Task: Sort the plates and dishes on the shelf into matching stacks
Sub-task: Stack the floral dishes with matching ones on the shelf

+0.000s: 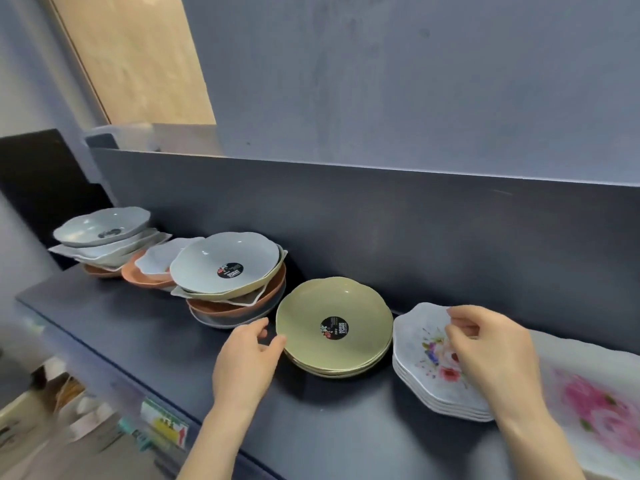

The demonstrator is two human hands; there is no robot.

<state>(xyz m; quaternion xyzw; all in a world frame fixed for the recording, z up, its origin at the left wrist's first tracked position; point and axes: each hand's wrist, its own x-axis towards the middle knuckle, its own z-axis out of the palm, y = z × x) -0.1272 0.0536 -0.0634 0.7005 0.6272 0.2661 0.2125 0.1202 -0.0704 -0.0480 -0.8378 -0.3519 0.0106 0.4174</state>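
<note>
- Sitting near the back edge of the dark matte shelf (156, 334) is a stack of glossy olive-green dishes (311, 317), scallop-rimmed, about four, with a round black sticker on top.
- The left hand (242, 362) is touching that stack's left rim with its thumb, fingers loosely bent and gripping nothing.
- The right hand (491, 351) is hovering with curled fingers over roughly five wavy-edged white floral plates (419, 344) toward the shelf's right end; I cannot tell whether it grips one.
- A mixed pile (221, 268) of grey, terracotta and cream dishes is standing left of the green stack, and a second pile (100, 226) is lying at the left end.

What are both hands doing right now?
Left hand: relaxed, thumb touching the green plate stack rim, holding nothing.
Right hand: curled over the floral plate stack; grip cannot be told.
</note>
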